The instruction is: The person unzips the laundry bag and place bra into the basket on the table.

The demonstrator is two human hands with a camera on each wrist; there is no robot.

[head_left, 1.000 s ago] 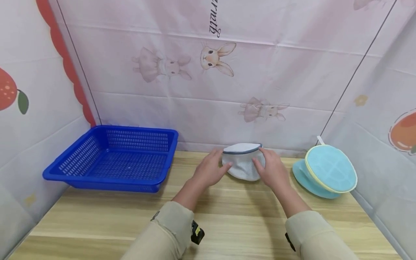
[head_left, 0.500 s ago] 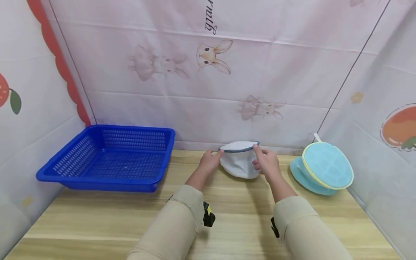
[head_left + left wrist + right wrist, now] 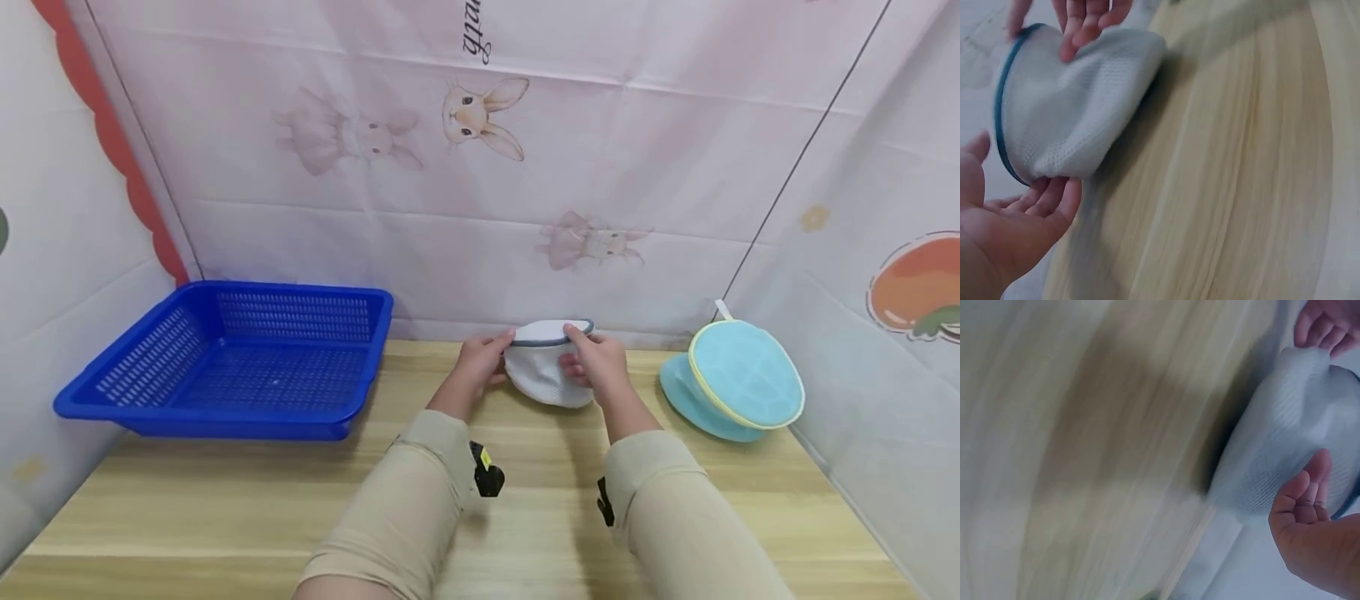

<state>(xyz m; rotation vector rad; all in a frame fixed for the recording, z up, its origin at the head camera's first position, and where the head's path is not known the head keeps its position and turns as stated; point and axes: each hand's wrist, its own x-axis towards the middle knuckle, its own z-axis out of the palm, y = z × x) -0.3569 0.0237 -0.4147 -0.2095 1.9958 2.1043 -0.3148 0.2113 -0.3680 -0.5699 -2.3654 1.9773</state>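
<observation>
A white mesh laundry bag (image 3: pixel 547 371) with a grey-blue trimmed rim stands on the wooden table near the back wall. My left hand (image 3: pixel 477 367) holds its left side at the rim. In the left wrist view, the left fingers (image 3: pixel 1054 197) curl against the mesh, with the thumb close to the rim. At the other side, my right hand (image 3: pixel 600 364) grips the bag, thumb over the rim. Seen in the right wrist view, the right fingers (image 3: pixel 1304 494) are bent against the mesh. The inside of the bag is mostly hidden.
To the left stands a blue plastic basket (image 3: pixel 225 422) with slotted walls. A light blue mesh bag (image 3: pixel 746 375) with yellow trim and a white tab sits at right. The printed wall covering (image 3: pixel 420 250) closes off the back and both sides.
My hands have shifted along the white bag's rim; the right thumb has moved inward over it. The bag stays in about the same place. The head view has shifted slightly.
</observation>
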